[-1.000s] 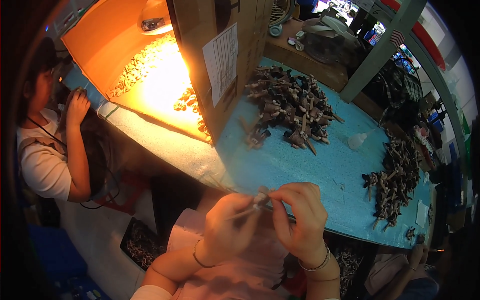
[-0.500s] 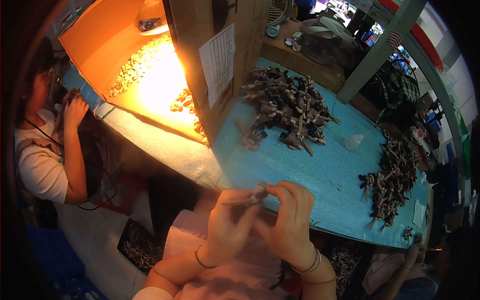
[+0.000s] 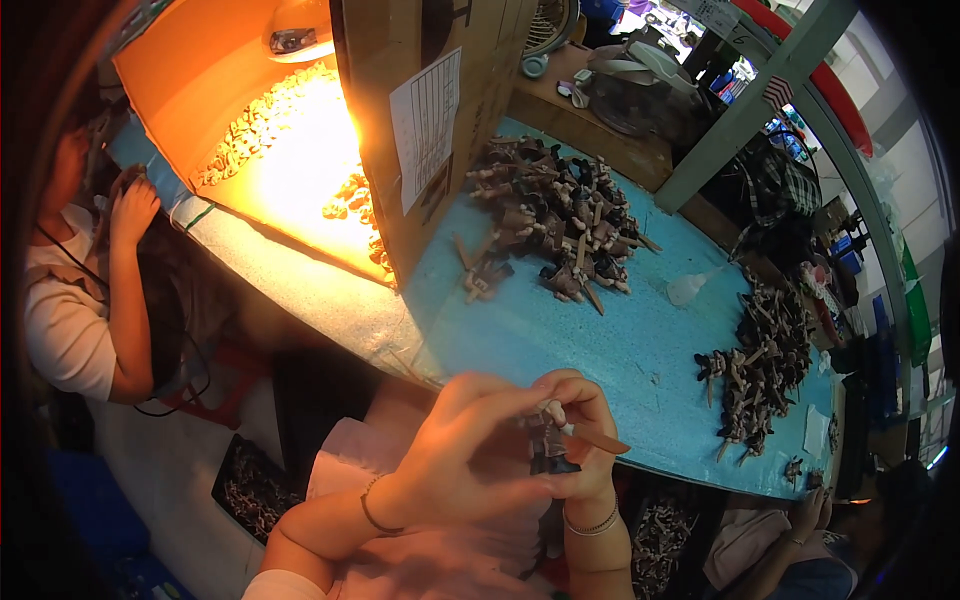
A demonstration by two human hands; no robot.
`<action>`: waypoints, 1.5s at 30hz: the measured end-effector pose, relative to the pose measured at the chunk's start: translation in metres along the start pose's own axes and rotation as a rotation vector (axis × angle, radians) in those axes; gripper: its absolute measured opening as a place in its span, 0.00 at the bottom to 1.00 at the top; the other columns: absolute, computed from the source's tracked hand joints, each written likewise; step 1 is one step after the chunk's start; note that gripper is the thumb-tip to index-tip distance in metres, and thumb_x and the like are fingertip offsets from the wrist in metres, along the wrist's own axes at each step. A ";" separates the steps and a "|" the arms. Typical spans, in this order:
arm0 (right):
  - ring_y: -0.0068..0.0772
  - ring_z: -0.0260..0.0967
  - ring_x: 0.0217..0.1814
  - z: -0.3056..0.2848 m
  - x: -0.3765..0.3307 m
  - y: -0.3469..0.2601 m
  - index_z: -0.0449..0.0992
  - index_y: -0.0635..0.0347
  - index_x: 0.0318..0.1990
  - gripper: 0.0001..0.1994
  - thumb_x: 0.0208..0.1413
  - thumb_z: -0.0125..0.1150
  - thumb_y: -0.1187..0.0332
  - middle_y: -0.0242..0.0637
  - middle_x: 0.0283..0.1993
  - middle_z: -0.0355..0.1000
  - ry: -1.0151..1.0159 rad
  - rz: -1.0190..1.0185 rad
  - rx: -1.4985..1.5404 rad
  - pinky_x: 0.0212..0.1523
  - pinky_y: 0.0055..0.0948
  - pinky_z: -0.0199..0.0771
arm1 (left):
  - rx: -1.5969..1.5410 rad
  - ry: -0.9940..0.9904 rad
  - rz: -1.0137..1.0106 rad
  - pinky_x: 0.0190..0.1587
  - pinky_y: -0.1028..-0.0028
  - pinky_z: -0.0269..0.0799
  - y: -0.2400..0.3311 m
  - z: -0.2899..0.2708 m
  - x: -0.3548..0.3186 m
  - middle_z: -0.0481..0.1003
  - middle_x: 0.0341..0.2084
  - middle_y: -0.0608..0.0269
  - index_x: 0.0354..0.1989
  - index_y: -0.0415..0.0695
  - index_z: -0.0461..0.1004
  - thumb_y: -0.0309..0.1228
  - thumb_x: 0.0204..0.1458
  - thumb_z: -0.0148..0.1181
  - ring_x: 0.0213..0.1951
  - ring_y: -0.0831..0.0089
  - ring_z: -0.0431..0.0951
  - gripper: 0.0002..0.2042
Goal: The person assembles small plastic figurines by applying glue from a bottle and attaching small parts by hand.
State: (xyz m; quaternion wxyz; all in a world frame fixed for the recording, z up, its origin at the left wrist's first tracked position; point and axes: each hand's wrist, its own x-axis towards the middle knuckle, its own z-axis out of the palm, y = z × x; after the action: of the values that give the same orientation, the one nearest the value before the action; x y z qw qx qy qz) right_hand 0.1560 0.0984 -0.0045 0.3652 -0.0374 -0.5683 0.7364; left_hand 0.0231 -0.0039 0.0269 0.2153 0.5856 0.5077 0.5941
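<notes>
Between my two hands, just off the table's near edge, is a small figurine (image 3: pixel 550 445) with dark boots, a brownish body and a flat tan blade-like piece sticking out to the right. My left hand (image 3: pixel 455 445) closes on it from the left, thumb low near the boots and fingertips at the top. From the right, my right hand (image 3: pixel 592 455) is curled round its far side, the fingers bent over the top. The figurine stands roughly upright. Parts of it are hidden behind my fingers.
A pile of figurines (image 3: pixel 560 220) lies mid-table, another heap (image 3: pixel 765 360) to the right. A small translucent bottle (image 3: pixel 687 288) stands between them. A cardboard box (image 3: pixel 430 130) with a glowing lamp (image 3: pixel 298 35) holds more pieces. Co-workers sit left and lower right. Trays (image 3: pixel 250 485) sit below.
The figurine has been turned from lying sideways to roughly upright, its tan piece now pointing right. Both hands have come closer together around it. The whole view has shifted slightly.
</notes>
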 end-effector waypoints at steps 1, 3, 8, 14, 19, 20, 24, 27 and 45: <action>0.32 0.60 0.49 -0.001 0.000 0.001 0.61 0.62 0.45 0.37 0.24 0.76 0.64 0.42 0.48 0.60 0.026 0.006 -0.027 0.51 0.31 0.63 | -0.031 0.059 -0.025 0.44 0.69 0.65 0.002 0.001 0.000 0.68 0.38 0.57 0.50 0.40 0.67 0.31 0.33 0.71 0.40 0.64 0.68 0.31; 0.34 0.58 0.51 -0.005 -0.001 0.001 0.61 0.63 0.47 0.36 0.26 0.73 0.68 0.43 0.49 0.58 -0.031 -0.018 -0.048 0.53 0.32 0.59 | -0.028 0.071 -0.027 0.44 0.70 0.65 0.004 0.001 -0.001 0.68 0.37 0.58 0.49 0.40 0.68 0.31 0.33 0.71 0.40 0.65 0.68 0.30; 0.36 0.56 0.54 -0.007 -0.002 0.003 0.61 0.65 0.49 0.35 0.28 0.70 0.73 0.44 0.50 0.57 -0.093 -0.041 -0.041 0.56 0.33 0.55 | 0.045 0.066 -0.023 0.42 0.70 0.65 0.005 -0.001 0.000 0.68 0.36 0.58 0.48 0.39 0.69 0.31 0.33 0.70 0.39 0.65 0.68 0.29; 0.37 0.56 0.56 0.000 -0.008 0.006 0.61 0.66 0.50 0.32 0.34 0.69 0.73 0.43 0.52 0.57 -0.018 -0.006 -0.054 0.56 0.34 0.57 | 0.190 -0.013 0.006 0.41 0.74 0.66 0.005 -0.009 0.005 0.65 0.37 0.56 0.50 0.36 0.66 0.35 0.35 0.69 0.38 0.69 0.67 0.31; 0.35 0.58 0.57 0.003 -0.015 0.004 0.60 0.67 0.52 0.31 0.38 0.68 0.71 0.44 0.55 0.58 0.092 0.107 -0.140 0.55 0.31 0.60 | 0.220 -0.085 -0.022 0.40 0.72 0.66 -0.003 -0.012 0.008 0.68 0.37 0.55 0.54 0.37 0.63 0.41 0.34 0.71 0.37 0.68 0.68 0.37; 0.35 0.58 0.57 0.006 -0.014 0.001 0.60 0.67 0.52 0.31 0.38 0.68 0.71 0.44 0.55 0.58 0.092 0.108 -0.141 0.55 0.31 0.60 | 0.219 -0.085 -0.022 0.40 0.72 0.66 -0.004 -0.012 0.007 0.68 0.37 0.55 0.54 0.37 0.63 0.41 0.34 0.71 0.37 0.68 0.68 0.37; 0.32 0.61 0.55 0.018 -0.012 -0.008 0.58 0.69 0.55 0.34 0.40 0.68 0.66 0.41 0.52 0.62 0.168 0.205 -0.042 0.55 0.31 0.60 | 0.114 0.009 -0.014 0.43 0.66 0.65 -0.007 -0.006 0.002 0.71 0.37 0.56 0.53 0.39 0.63 0.41 0.35 0.69 0.38 0.60 0.72 0.36; 0.32 0.61 0.54 0.018 -0.014 -0.006 0.57 0.71 0.56 0.37 0.41 0.68 0.60 0.41 0.52 0.62 0.193 0.208 -0.047 0.55 0.31 0.60 | 0.178 0.021 0.038 0.42 0.69 0.66 -0.010 -0.008 0.002 0.72 0.37 0.57 0.54 0.37 0.62 0.41 0.32 0.71 0.38 0.64 0.71 0.38; 0.30 0.56 0.39 0.016 -0.020 -0.011 0.69 0.67 0.44 0.32 0.35 0.67 0.51 0.38 0.37 0.58 0.122 -0.026 -0.410 0.40 0.26 0.57 | -0.022 -0.154 0.089 0.39 0.73 0.69 -0.002 -0.020 0.001 0.72 0.37 0.57 0.52 0.35 0.62 0.31 0.32 0.71 0.34 0.71 0.71 0.35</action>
State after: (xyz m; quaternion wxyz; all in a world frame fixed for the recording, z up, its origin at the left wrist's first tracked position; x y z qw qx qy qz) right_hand 0.1686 0.0749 0.0033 0.3933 -0.1481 -0.6835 0.5968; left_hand 0.0042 -0.0098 0.0297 0.2333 0.6491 0.4567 0.5618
